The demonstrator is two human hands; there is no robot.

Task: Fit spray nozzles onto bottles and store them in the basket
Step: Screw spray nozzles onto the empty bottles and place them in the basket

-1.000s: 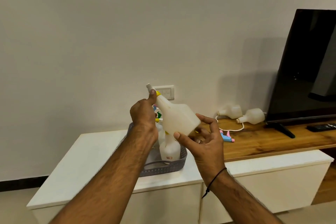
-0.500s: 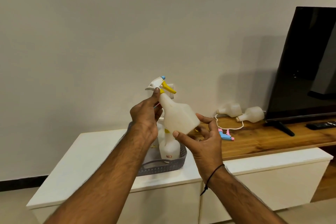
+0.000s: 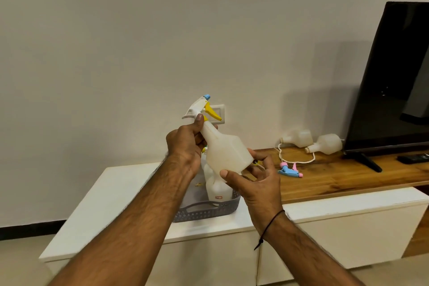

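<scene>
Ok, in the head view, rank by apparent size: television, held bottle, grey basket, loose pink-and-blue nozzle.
1. television
2. held bottle; nearness to the camera inflates it
3. grey basket, partly hidden, so its rank against the bottle is unsure
4. pink-and-blue nozzle

left hand [image 3: 185, 144] gripping, right hand [image 3: 257, 181] cradling

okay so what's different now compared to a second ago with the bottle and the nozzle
The spray nozzle, a second ago mostly hidden by the left hand, now shows fully atop the bottle, with its yellow trigger out. The left hand grips the neck as before, and the right hand holds the base. The basket and two lying bottles stayed put.
</scene>
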